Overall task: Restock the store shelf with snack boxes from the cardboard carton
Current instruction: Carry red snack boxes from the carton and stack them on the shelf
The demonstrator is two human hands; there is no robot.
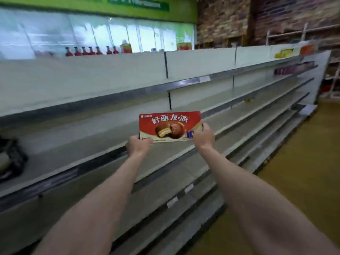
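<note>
Head view — at frame centre, the left hand (137,146) and right hand (203,135) pinch the lower corners of a red snack box (169,127), upright before the white store shelf (103,129).

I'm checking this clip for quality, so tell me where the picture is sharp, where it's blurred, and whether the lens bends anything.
Head view: the red snack box held by the left hand and right hand is sharpest, its print readable; the bottles and green sign smear with blur; shelf edges bow from wide-angle distortion; light is flat, without harsh glare.
</note>
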